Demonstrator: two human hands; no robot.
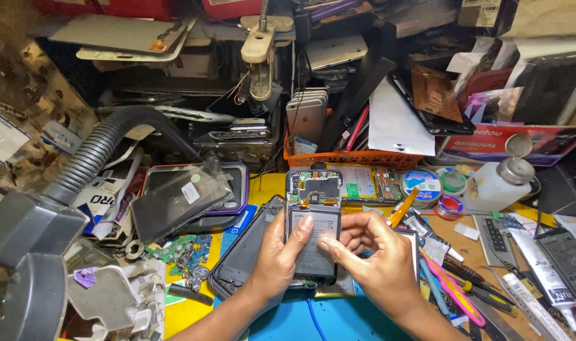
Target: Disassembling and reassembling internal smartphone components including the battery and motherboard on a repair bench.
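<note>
An opened phone [313,189] with its back off lies upright at the centre of the bench, its circuit board and dark battery [314,243] exposed. My left hand [276,256] grips the phone's left edge, thumb resting on the battery. My right hand [373,252] is at the phone's right edge, its index finger pressing on the battery's lower right part. A black back cover [240,259] lies under and to the left of the phone. The blue mat [313,319] is beneath my wrists.
A grey ribbed hose [92,155] with its hood stands at the left. Another opened phone [363,183], solder reels [421,183], a white bottle [499,183], screwdrivers and tweezers [458,284] crowd the right. An orange basket [357,158] and stacked phone parts fill the back.
</note>
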